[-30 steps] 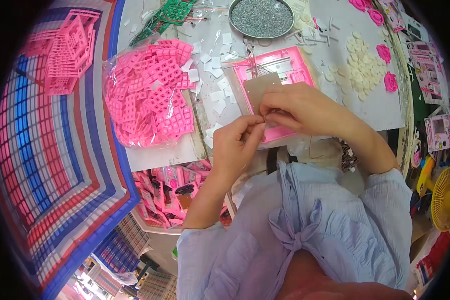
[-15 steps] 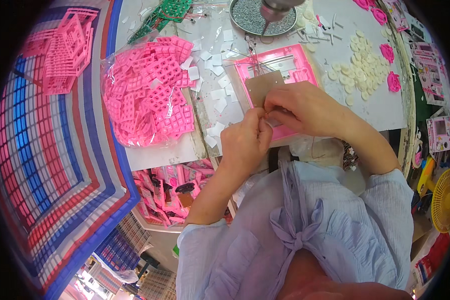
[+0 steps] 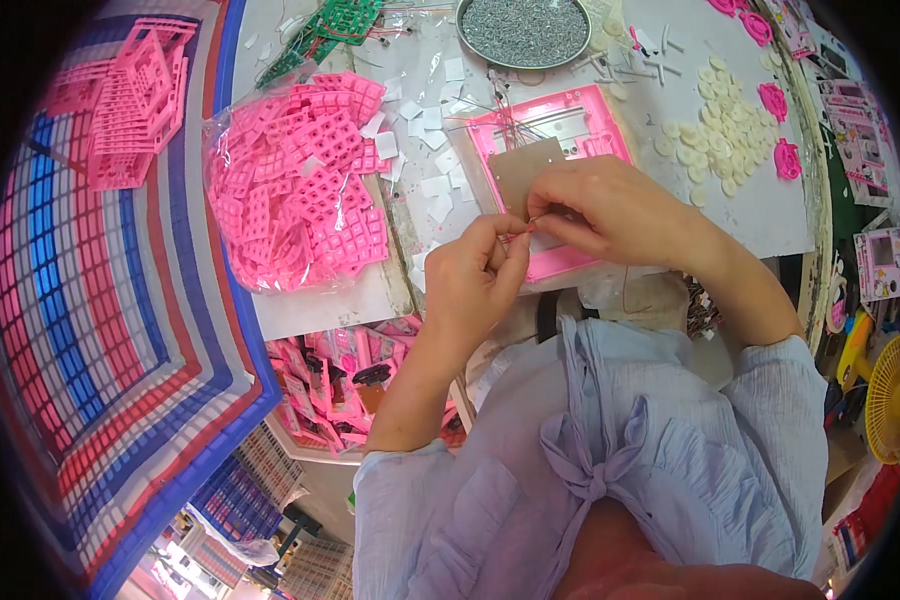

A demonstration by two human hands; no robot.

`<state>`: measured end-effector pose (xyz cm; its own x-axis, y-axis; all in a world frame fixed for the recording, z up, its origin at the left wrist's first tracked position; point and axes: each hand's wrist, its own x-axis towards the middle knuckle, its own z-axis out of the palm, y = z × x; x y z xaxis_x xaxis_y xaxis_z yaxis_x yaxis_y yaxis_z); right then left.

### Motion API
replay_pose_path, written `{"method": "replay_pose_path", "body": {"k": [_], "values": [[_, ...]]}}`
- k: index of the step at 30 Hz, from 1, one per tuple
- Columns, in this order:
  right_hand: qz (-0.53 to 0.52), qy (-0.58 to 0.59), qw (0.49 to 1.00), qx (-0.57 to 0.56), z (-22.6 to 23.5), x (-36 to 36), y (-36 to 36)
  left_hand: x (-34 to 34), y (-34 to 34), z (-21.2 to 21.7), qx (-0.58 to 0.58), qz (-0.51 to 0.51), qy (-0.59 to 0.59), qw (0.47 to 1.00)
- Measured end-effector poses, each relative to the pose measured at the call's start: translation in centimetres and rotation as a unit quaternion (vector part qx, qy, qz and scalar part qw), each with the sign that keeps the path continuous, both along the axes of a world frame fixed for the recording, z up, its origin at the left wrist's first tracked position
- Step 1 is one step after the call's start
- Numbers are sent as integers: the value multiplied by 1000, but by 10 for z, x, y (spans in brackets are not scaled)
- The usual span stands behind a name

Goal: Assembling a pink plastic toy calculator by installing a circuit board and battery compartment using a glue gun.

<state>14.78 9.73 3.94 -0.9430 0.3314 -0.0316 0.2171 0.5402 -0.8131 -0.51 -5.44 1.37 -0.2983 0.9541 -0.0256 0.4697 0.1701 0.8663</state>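
A pink plastic casing point(image 3: 598, 112) lies open on the bench before me, with a brown board point(image 3: 515, 172) and several thin wires point(image 3: 510, 122) in it. Over the near left corner of the casing, my left hand point(image 3: 478, 268) and my right hand point(image 3: 610, 212) meet fingertip to fingertip. Both are closed in a pinch on what looks like a thin reddish wire; the fingers hide most of it. Below the right wrist a length of reddish wire point(image 3: 626, 290) hangs down.
Left of the casing are scattered white pads point(image 3: 437, 187) and a clear bag of pink keypad pieces point(image 3: 300, 180). Behind stand a round tray of small screws point(image 3: 525, 32) and green circuit boards point(image 3: 335, 22). Cream discs point(image 3: 715, 130) lie at right; a box of pink parts point(image 3: 340, 385) sits below.
My left hand has shifted slightly left and its fingers have loosened from a tight curl to a fingertip pinch. The hanging screwdriver over the screw tray has gone from view.
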Motion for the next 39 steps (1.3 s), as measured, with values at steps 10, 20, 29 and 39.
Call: {"method": "replay_pose_path", "body": {"k": [10, 20, 29, 39], "values": [[27, 5, 1000, 8, -7, 2, 3, -1, 7, 1, 10, -35, -4, 999], [25, 8, 1000, -14, -2, 3, 6, -12, 1, 5, -69, -40, -110, 991], [24, 7, 1000, -10, -2, 1, 4, -5, 1, 3, -34, -26, -60, 997], [-133, 96, 986, 10, -5, 16, -32, 6, 0, -5, -41, 16, -268, 962]]}}
